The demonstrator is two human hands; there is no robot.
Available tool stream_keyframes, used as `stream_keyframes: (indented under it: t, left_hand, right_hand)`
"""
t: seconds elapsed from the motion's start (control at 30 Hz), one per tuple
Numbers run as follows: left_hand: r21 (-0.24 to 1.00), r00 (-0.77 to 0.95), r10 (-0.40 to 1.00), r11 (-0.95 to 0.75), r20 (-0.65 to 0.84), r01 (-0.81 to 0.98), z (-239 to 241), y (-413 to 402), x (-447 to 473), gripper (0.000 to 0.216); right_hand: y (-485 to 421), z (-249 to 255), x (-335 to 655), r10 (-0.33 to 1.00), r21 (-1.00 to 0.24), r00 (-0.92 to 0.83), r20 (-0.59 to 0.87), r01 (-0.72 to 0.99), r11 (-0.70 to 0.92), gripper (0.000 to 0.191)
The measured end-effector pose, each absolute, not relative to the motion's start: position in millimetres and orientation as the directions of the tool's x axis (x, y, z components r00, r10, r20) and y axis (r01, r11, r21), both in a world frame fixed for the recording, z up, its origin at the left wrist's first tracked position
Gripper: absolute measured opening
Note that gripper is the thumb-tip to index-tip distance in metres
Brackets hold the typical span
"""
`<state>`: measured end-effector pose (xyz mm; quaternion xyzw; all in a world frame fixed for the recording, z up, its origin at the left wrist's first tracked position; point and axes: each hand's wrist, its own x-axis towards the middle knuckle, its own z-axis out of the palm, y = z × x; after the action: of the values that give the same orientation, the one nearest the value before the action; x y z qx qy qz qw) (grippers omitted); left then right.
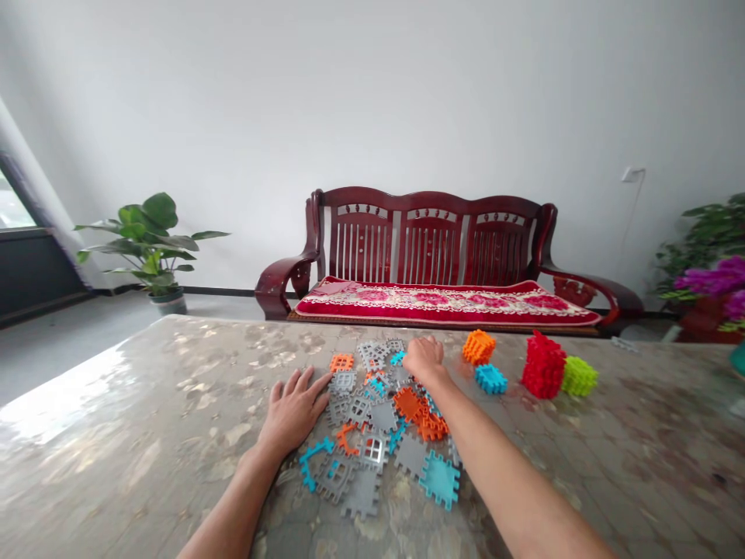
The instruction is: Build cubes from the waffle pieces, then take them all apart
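Note:
A loose heap of flat interlocking plastic tiles (382, 414) in grey, orange and blue lies on the table between my hands. My left hand (296, 409) rests on the heap's left side, fingers spread, its fingertips beside a grey window tile (343, 381). At the far right of the heap, my right hand (424, 357) is closed with the fingers curled down; what they hold, if anything, is hidden. Near it lie a small blue piece (398, 358) and orange tiles (408, 404). A blue square tile (440, 480) lies at the near right.
Stacks of tiles stand to the right: orange (479, 347), blue (490, 379), red (543, 365) and lime green (580, 376). The patterned table (192, 435) reaches toward a dark red wooden bench (427, 241). A potted plant (157, 244) stands at left, with purple flowers (713, 277) at right.

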<state>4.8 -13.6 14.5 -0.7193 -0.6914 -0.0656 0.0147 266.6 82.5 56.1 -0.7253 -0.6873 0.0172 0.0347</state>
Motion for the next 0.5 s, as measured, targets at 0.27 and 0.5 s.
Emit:
stream_keyframes:
  t: [0.27,0.5]
  left_hand:
    - [0.067,0.033,0.992,-0.042,0.121,0.997,14.5,-13.1,4.3,0.047]
    - [0.076,0.040,0.989,-0.052,0.144,0.996,12.2,-12.9,3.1,0.047]
  right_hand:
    - [85.7,62.6,262.8,0.998,-0.073,0.064,0.004,0.995,-0.063,0.031]
    - [93.9,67.6,258.9,0.999,-0.060,0.018,-0.047,0.998,-0.021,0.033]
